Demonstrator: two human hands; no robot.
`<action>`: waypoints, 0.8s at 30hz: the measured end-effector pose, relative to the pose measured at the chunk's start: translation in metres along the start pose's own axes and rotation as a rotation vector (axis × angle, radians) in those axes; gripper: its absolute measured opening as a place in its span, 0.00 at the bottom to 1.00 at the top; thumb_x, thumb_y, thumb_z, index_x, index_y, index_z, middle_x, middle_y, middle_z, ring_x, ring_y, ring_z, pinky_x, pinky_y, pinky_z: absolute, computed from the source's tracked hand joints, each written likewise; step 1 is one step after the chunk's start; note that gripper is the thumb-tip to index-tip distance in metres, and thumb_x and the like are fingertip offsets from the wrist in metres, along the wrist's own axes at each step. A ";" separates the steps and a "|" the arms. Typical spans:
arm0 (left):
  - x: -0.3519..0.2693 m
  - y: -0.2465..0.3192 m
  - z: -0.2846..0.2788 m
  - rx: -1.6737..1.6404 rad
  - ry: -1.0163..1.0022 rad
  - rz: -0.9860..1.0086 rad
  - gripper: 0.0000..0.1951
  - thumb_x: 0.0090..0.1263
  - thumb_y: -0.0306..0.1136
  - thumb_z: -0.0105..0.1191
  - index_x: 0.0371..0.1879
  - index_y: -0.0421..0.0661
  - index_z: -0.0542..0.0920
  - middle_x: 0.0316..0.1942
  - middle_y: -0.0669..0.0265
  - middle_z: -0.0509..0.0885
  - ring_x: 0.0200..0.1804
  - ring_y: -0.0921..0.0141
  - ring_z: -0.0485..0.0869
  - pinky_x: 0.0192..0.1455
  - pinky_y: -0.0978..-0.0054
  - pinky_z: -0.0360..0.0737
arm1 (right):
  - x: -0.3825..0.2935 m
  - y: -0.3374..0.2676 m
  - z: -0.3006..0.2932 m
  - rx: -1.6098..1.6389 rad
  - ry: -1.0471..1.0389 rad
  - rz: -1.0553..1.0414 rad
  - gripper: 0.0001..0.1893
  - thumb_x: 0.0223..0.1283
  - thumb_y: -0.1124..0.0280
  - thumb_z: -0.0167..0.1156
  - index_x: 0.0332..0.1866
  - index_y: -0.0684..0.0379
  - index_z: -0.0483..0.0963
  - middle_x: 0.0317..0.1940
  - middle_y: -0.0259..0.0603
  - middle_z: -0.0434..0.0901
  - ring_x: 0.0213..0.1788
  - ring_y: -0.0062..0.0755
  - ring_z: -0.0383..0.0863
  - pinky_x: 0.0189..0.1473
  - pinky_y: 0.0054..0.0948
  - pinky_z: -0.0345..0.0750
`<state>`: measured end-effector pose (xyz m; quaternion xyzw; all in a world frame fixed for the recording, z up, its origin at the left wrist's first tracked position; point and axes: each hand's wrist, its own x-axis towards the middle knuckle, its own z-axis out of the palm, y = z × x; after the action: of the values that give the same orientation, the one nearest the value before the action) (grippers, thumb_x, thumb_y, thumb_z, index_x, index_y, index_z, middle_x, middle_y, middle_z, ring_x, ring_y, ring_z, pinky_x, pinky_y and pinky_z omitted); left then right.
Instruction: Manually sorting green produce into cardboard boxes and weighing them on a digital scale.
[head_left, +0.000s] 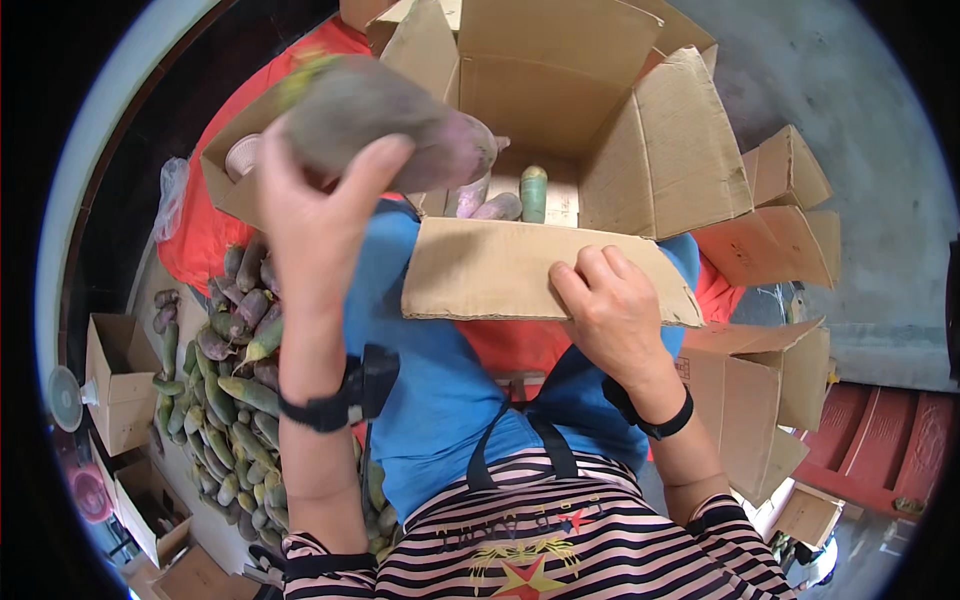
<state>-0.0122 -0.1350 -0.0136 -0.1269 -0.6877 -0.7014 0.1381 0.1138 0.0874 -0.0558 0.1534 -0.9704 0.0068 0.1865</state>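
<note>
My left hand is raised over the left side of an open cardboard box, holding a big purple-grey radish. The radish is blurred; its yellow-green top points left and its thin root tip points right, towards the inside of the box. On the box's near flap, folded outward over my lap, my right hand grips the edge with curled fingers. Inside, a green radish stands out beside purple radishes on the floor of the box. The near flap and the held radish hide part of the contents.
To my left lies a large heap of green and purple radishes. Red plastic sheeting lies beyond it. Open cardboard boxes stand to the right and at far left. A pink basin sits near the left rim.
</note>
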 end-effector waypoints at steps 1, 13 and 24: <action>0.004 -0.009 0.012 0.008 -0.067 -0.031 0.27 0.64 0.34 0.66 0.57 0.35 0.71 0.51 0.57 0.78 0.52 0.69 0.80 0.55 0.74 0.76 | 0.000 -0.001 0.000 0.009 0.020 -0.006 0.06 0.46 0.69 0.58 0.31 0.57 0.72 0.27 0.36 0.69 0.33 0.33 0.73 0.31 0.31 0.72; -0.067 -0.040 -0.029 0.538 -0.264 -0.045 0.21 0.70 0.29 0.57 0.60 0.38 0.72 0.62 0.56 0.73 0.64 0.63 0.73 0.64 0.67 0.71 | -0.004 0.007 0.014 0.140 0.168 0.029 0.07 0.45 0.67 0.59 0.27 0.57 0.71 0.26 0.36 0.70 0.32 0.33 0.75 0.33 0.31 0.74; -0.081 -0.061 -0.039 0.652 -0.233 0.062 0.16 0.74 0.32 0.51 0.56 0.36 0.74 0.63 0.52 0.73 0.65 0.58 0.71 0.69 0.63 0.65 | -0.110 0.107 -0.062 0.086 0.468 0.458 0.22 0.50 0.68 0.71 0.51 0.62 0.77 0.45 0.47 0.79 0.47 0.46 0.79 0.50 0.39 0.77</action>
<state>0.0410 -0.1715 -0.1012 -0.1762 -0.8824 -0.4213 0.1131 0.2008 0.2263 -0.0333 -0.0668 -0.9094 0.1246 0.3912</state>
